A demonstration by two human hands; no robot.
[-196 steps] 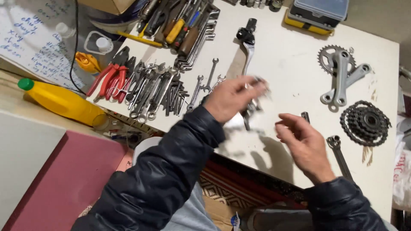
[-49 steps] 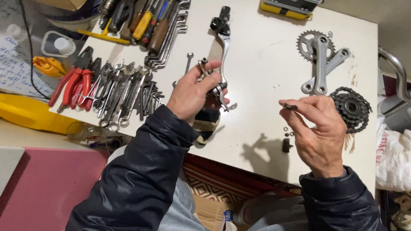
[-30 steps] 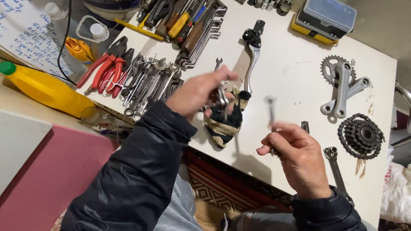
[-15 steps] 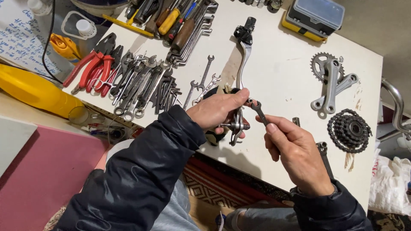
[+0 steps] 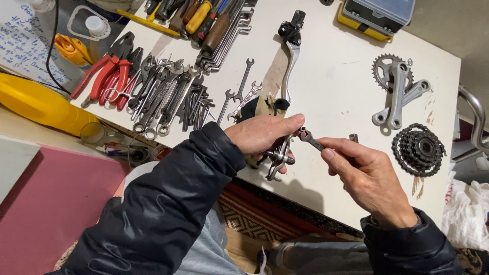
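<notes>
My left hand sits at the centre of the frame, its fingers curled shut around a small metal bicycle brake caliper, whose silver arms poke out below my palm. My thumb stretches to the right, just above the caliper's bolt. My right hand comes in from the lower right, thumb and fingers pinched together on the shaft of a small dark wrench; the wrench's ring end sits just right of my left thumb tip, right at the caliper. Whether the ring is actually seated on the bolt I cannot tell.

Both hands hover over the near edge of a white table. Just behind my left hand lies a brake lever, running up toward the top of the frame. To its left, a few loose open-end spanners lie near a dense heap of spanners, and red-handled pliers rest at the left edge of the table. Screwdrivers with yellow and brown handles crowd the upper left. In the upper right lies a silver crankset with its chainring, and just below it a black freewheel cog cluster. A yellow bottle lies at the far left, and a yellow-and-grey parts box sits at the top edge.
</notes>
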